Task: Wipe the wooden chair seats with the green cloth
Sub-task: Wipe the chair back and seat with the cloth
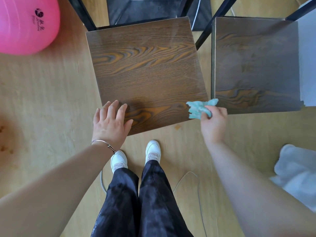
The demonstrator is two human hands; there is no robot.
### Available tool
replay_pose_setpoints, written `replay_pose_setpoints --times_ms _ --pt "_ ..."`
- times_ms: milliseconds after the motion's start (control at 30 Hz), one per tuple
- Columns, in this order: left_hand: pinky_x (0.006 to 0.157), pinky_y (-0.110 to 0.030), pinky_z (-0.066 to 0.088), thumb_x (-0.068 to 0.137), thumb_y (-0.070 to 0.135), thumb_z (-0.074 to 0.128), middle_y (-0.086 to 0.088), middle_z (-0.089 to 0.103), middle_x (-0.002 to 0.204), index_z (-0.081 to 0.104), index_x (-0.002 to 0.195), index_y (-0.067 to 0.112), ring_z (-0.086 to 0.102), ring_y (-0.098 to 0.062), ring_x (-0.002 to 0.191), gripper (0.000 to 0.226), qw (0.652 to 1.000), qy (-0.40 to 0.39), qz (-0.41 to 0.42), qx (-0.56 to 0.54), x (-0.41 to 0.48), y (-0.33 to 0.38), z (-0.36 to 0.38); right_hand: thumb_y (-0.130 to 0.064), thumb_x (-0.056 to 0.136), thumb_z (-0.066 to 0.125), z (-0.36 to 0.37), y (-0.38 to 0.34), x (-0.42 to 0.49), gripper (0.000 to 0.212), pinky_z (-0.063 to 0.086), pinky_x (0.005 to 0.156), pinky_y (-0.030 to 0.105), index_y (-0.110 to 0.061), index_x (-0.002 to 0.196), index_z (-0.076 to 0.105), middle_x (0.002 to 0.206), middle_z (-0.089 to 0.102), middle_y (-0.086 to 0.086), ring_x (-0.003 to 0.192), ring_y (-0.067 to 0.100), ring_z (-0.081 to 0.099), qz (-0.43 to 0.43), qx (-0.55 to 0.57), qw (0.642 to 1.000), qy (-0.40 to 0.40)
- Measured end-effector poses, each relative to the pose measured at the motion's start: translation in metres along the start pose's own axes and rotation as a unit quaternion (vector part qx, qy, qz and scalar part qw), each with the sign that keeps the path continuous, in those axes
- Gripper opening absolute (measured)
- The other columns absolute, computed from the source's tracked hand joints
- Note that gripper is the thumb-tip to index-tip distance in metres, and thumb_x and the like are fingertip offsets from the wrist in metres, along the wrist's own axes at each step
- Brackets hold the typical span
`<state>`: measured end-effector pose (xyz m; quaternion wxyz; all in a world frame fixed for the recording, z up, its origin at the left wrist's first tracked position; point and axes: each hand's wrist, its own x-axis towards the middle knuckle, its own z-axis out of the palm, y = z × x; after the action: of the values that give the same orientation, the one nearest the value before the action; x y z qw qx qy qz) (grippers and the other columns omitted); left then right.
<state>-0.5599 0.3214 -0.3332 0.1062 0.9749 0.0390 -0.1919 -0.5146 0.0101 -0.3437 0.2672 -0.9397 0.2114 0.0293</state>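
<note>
Two dark wooden chair seats stand side by side in front of me. The left seat fills the middle of the view, and the right seat lies partly under a white table edge. My left hand rests flat, fingers spread, on the near left corner of the left seat. My right hand grips a crumpled green cloth at the near right corner of the left seat, in the gap between the two seats.
A pink exercise ball sits on the wooden floor at far left. Black metal chair frames rise behind the seats. A white table edge overhangs at right. A pale bundle and thin cables lie on the floor near my feet.
</note>
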Motion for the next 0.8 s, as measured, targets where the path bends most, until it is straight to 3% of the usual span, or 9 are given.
replay_pose_setpoints --times_ms 100,200,433,567,667,800 --pt "0.115 -0.055 0.022 0.095 0.045 0.048 -0.012 0.039 0.149 0.043 0.143 0.017 0.027 -0.034 0.141 0.055 1.000 0.009 0.005 -0.007 0.004 0.004 0.000 -0.015 0.085 0.071 -0.006 0.013 0.011 0.030 0.034 0.083 0.013 -0.007 0.114 0.067 0.117 0.052 0.014 0.093 0.024 0.060 0.036 0.004 0.999 -0.029" --pt "0.115 -0.055 0.022 0.095 0.046 0.046 -0.011 0.038 0.149 0.042 0.143 0.018 0.026 -0.034 0.141 0.055 1.000 0.008 0.013 -0.003 0.007 0.008 0.000 -0.021 0.083 0.075 0.003 0.010 0.013 0.029 0.033 0.074 0.013 -0.010 0.108 0.067 0.115 0.050 0.008 0.084 0.016 0.054 0.025 -0.001 0.998 -0.050" --pt "0.114 -0.056 0.024 0.095 0.046 0.048 -0.010 0.038 0.150 0.042 0.142 0.019 0.026 -0.033 0.142 0.054 1.000 0.009 0.016 -0.007 0.013 0.010 0.000 -0.006 0.083 0.068 0.038 -0.007 -0.010 0.004 0.032 0.065 0.023 -0.004 0.084 0.065 0.098 0.056 0.012 0.079 0.030 0.059 0.028 -0.014 1.000 -0.003" --pt "0.114 -0.056 0.024 0.095 0.046 0.046 -0.010 0.038 0.150 0.042 0.142 0.019 0.026 -0.033 0.142 0.055 1.000 0.013 0.019 -0.008 0.014 0.010 -0.004 -0.004 0.083 0.067 0.060 -0.032 -0.036 0.005 0.043 0.066 0.027 -0.004 0.087 0.065 0.099 0.056 0.012 0.080 0.026 0.058 -0.022 0.005 0.998 -0.062" --pt "0.114 -0.057 0.025 0.095 0.046 0.046 -0.010 0.038 0.149 0.042 0.142 0.019 0.026 -0.033 0.142 0.054 1.000 0.017 0.023 -0.002 0.012 0.010 -0.008 -0.009 0.084 0.070 0.060 -0.034 -0.035 0.009 0.040 0.070 0.024 -0.008 0.091 0.066 0.102 0.055 0.009 0.082 0.022 0.057 -0.001 0.038 0.995 -0.094" --pt "0.114 -0.057 0.024 0.095 0.044 0.049 -0.011 0.039 0.149 0.043 0.141 0.018 0.027 -0.034 0.141 0.053 0.999 0.022 0.027 -0.003 0.011 0.010 -0.010 -0.013 0.080 0.075 0.025 -0.020 -0.010 0.015 0.034 0.075 0.020 -0.008 0.091 0.066 0.100 0.056 0.013 0.085 0.021 0.053 0.042 0.091 0.995 -0.004"
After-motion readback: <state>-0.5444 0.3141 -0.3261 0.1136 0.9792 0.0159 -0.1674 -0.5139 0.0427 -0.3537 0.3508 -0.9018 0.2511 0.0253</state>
